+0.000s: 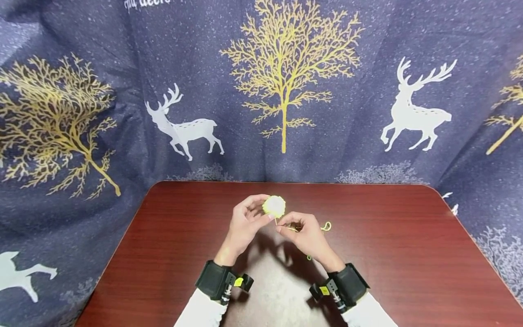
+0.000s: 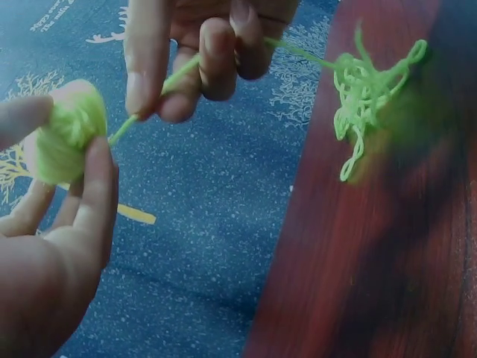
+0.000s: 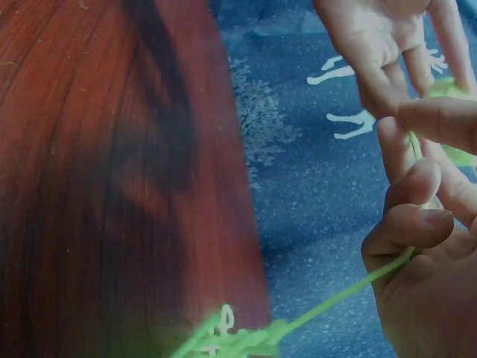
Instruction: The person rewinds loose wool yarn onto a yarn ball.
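A small ball of yellow-green yarn (image 1: 274, 206) is held up above the table by my left hand (image 1: 244, 222), thumb and fingers curled round it. In the left wrist view the wound strands of the yarn ball (image 2: 68, 134) show between the fingertips. Just to its right, my right hand (image 1: 304, 231) pinches the strand of yarn (image 2: 179, 74) that runs from the ball. The strand passes under the curled fingers of the right hand (image 3: 417, 224) and leads to a loose tangle of yarn (image 2: 365, 93) by the table.
Below the hands stretches a reddish-brown wooden table (image 1: 171, 254), with a bright glare patch near its front. Behind it hangs a dark blue cloth (image 1: 253, 113) printed with white deer and golden trees. Each wrist wears a black band with a camera (image 1: 246, 282).
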A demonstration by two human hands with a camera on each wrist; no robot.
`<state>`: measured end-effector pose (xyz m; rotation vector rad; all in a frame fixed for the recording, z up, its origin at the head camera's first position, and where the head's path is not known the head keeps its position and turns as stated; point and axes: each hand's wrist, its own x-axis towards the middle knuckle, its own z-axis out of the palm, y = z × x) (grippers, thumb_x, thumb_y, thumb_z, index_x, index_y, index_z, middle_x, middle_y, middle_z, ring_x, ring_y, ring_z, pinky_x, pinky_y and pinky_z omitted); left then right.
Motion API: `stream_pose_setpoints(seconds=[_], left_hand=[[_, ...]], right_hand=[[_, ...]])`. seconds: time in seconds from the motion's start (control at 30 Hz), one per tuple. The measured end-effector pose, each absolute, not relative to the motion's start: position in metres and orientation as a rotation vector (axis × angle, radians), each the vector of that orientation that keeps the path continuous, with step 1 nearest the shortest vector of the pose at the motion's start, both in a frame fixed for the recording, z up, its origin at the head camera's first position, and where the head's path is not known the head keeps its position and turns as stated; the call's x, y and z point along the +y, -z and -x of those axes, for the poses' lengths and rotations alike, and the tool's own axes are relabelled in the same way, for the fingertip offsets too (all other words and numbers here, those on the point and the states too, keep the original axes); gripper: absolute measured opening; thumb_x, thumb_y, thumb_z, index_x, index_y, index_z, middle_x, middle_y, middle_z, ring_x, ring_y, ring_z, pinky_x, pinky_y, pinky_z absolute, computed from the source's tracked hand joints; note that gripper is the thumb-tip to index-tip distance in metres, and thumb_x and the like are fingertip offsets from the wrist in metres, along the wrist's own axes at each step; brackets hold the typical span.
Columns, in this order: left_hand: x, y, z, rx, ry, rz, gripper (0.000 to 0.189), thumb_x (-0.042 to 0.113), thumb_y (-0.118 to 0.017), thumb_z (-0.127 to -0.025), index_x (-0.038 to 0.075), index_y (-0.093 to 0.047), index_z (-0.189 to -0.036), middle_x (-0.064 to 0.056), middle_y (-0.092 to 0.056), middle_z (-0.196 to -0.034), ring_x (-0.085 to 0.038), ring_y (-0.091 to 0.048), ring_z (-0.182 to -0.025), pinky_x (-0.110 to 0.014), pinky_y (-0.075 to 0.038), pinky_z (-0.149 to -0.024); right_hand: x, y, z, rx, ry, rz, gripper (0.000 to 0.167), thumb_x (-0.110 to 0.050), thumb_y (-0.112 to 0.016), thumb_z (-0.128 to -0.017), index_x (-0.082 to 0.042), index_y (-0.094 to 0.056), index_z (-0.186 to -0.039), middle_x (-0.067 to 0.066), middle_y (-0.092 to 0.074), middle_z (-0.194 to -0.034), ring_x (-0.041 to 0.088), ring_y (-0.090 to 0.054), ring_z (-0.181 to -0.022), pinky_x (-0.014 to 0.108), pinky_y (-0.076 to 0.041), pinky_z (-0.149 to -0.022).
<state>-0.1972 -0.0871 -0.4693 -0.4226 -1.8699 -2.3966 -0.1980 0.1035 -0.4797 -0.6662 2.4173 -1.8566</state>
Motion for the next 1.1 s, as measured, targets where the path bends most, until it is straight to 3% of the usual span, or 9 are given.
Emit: stream_pose_setpoints(seconds=[0.13, 0.43, 0.67, 0.93, 1.1], left_hand=[[-0.087, 0.470, 0.197, -1.904, 2.358, 0.358, 0.049, -0.012, -0.071, -0.080, -0.014, -0.057, -0.127, -0.027, -0.063, -0.124, -0.019, -0.065, -0.106, -0.036, -0.053, -0.099], [-0.086, 0.474, 0.198, -2.077, 2.202, 0.304, 0.043, -0.007, -0.077, -0.081, -0.006, -0.064, -0.122, -0.019, -0.068, -0.118, -0.028, -0.065, -0.104, -0.034, -0.056, -0.092], [-0.086, 0.476, 0.197, -2.184, 2.215, 0.358, 0.041, -0.007, -0.076, -0.081, -0.005, -0.066, -0.121, -0.018, -0.068, -0.115, -0.027, -0.065, -0.103, -0.038, -0.057, -0.092], [-0.090, 0.473, 0.194, -2.259, 2.255, 0.582, 0.043, -0.004, -0.075, -0.081, -0.006, -0.064, -0.123, -0.021, -0.067, -0.115, -0.020, -0.067, -0.097, -0.031, -0.058, -0.087], [-0.092, 0.472, 0.193, -2.127, 2.378, 0.811, 0.042, -0.006, -0.072, -0.083, -0.013, -0.060, -0.123, -0.023, -0.066, -0.116, -0.017, -0.068, -0.097, -0.032, -0.057, -0.088]], right_hand=[[0.106, 0.480, 0.193, 2.455, 1.845, 0.737, 0.008, -0.004, -0.078, -0.086, -0.009, -0.075, -0.091, 0.001, -0.072, -0.080, 0.010, -0.060, -0.066, 0.023, -0.051, -0.059], [0.114, 0.455, 0.191, 2.533, 1.834, 0.769, 0.010, -0.006, -0.080, -0.086, -0.014, -0.076, -0.091, -0.001, -0.067, -0.073, 0.011, -0.056, -0.061, 0.023, -0.047, -0.053], [0.120, 0.440, 0.205, 2.473, 1.922, 0.782, 0.008, -0.002, -0.078, -0.086, -0.006, -0.075, -0.093, 0.005, -0.072, -0.080, 0.013, -0.061, -0.061, 0.024, -0.051, -0.053], [0.125, 0.428, 0.223, 2.454, 1.931, 0.700, 0.009, -0.007, -0.079, -0.087, -0.007, -0.075, -0.095, 0.004, -0.073, -0.083, 0.020, -0.063, -0.067, 0.025, -0.049, -0.056], [0.126, 0.430, 0.230, 2.448, 1.882, 0.668, 0.009, -0.012, -0.079, -0.088, -0.011, -0.076, -0.095, 0.003, -0.073, -0.083, 0.021, -0.061, -0.066, 0.024, -0.047, -0.054]])
